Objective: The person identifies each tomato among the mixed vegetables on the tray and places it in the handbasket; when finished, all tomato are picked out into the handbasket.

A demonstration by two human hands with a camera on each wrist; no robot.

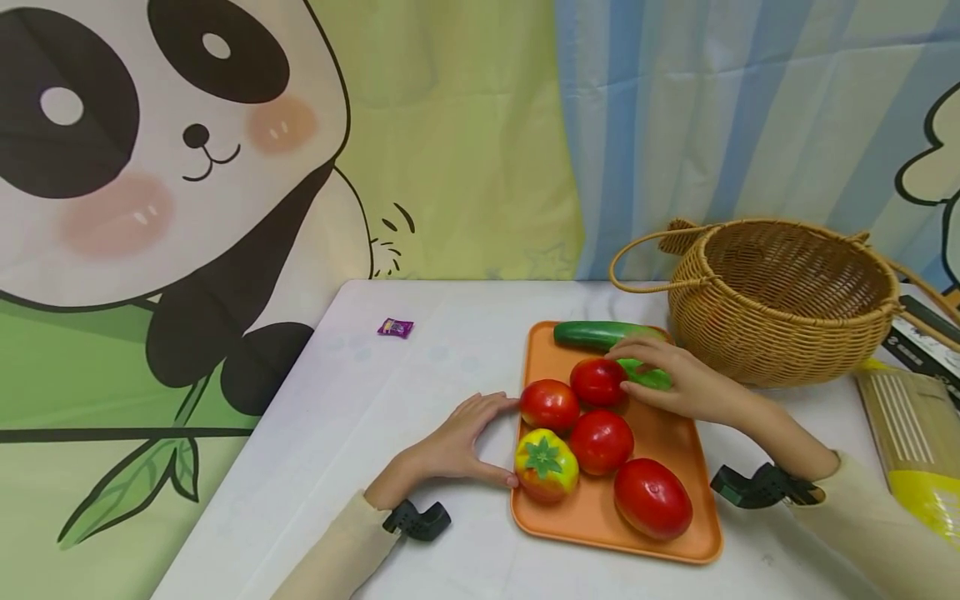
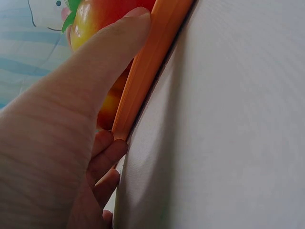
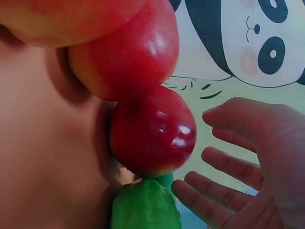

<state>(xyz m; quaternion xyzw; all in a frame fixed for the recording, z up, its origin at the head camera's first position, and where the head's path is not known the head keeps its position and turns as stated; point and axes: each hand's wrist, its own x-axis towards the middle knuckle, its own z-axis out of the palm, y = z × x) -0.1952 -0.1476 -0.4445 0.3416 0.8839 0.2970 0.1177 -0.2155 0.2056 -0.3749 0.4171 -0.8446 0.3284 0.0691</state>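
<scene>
An orange tray (image 1: 600, 533) holds several glossy red fruits. At its left edge, my left hand (image 1: 465, 446) is spread beside a yellow-red fruit with a green leafy top (image 1: 547, 479); in the left wrist view the thumb (image 2: 136, 24) lies at the tray rim. My right hand (image 1: 678, 379), fingers apart, reaches over the far right of the tray beside a round red fruit (image 1: 597, 381). Below that hand lies a bright green vegetable (image 3: 145, 205), partly hidden in the head view. A dark green cucumber (image 1: 600, 334) lies along the far edge, and a larger oval red fruit (image 1: 653, 498) sits near right.
A wicker basket (image 1: 780, 333) with handles stands behind the tray on the right. A small purple wrapped packet (image 1: 395, 327) lies on the white table (image 1: 315, 400) at far left. A brown-and-yellow package (image 1: 907, 425) lies at the right edge. Printed curtains hang behind.
</scene>
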